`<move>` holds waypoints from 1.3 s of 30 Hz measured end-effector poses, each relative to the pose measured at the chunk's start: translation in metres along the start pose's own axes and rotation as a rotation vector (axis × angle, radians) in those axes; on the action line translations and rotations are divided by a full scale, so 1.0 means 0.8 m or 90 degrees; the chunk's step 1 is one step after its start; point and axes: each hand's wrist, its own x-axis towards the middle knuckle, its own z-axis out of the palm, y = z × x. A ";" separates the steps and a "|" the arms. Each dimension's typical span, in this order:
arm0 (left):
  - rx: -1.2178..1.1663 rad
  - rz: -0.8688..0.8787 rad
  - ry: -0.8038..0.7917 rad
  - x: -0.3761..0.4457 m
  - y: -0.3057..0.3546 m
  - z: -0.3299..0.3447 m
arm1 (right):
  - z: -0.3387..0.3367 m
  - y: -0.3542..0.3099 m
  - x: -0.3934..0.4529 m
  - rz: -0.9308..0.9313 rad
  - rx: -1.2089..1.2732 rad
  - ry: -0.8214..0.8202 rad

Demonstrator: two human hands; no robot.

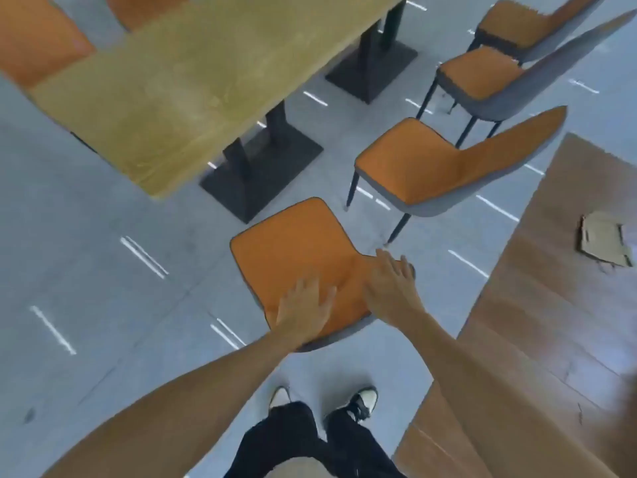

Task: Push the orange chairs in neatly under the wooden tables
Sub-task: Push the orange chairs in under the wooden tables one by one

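From the head view, both my hands are on the backrest of the nearest orange chair [293, 250]. My left hand [303, 305] lies flat on the orange face of the backrest, fingers spread and fairly straight, pressing, not clasping. My right hand [389, 288] lies over the top right of the backrest, fingers extended; I cannot tell whether the fingertips hook over the far edge. This chair stands clear of the light wooden table [193, 81], its seat pointing toward the table's end and near the black pedestal base [262, 174].

Three more chairs stand out in the aisle to the right: the second chair [424, 167], a third chair [482, 77] and a fourth chair [517, 25], all well apart from the table edge. A darker wooden table [551, 305] runs along my right, with a piece of torn cardboard [603, 241] on it.

The risks, as I judge them: with open palms high on the backrest, a hard shove could tip the chair forward instead of sliding it. The front legs may strike the pedestal base and twist the chair crooked. An uneven push from my two hands would skew it toward the second chair close beside it.
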 end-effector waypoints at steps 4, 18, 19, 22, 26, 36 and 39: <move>-0.112 -0.053 0.051 -0.054 -0.005 0.048 | 0.013 0.005 -0.018 -0.098 -0.067 -0.081; -0.031 -0.220 0.231 -0.032 0.006 0.091 | 0.036 0.053 0.033 -0.331 0.009 0.124; -0.023 -0.229 0.234 -0.024 0.007 0.090 | 0.035 0.055 0.044 -0.341 0.016 0.129; -0.030 -0.268 0.248 0.011 0.016 0.070 | 0.023 0.056 0.092 -0.362 0.027 0.143; -0.060 -0.302 0.275 0.075 0.023 0.030 | -0.008 0.043 0.171 -0.368 0.020 0.143; -0.093 -0.333 0.333 0.224 -0.005 -0.057 | -0.051 -0.011 0.362 -0.427 -0.008 0.155; -0.100 -0.349 0.338 0.260 -0.012 -0.083 | -0.059 -0.025 0.406 -0.451 0.017 0.158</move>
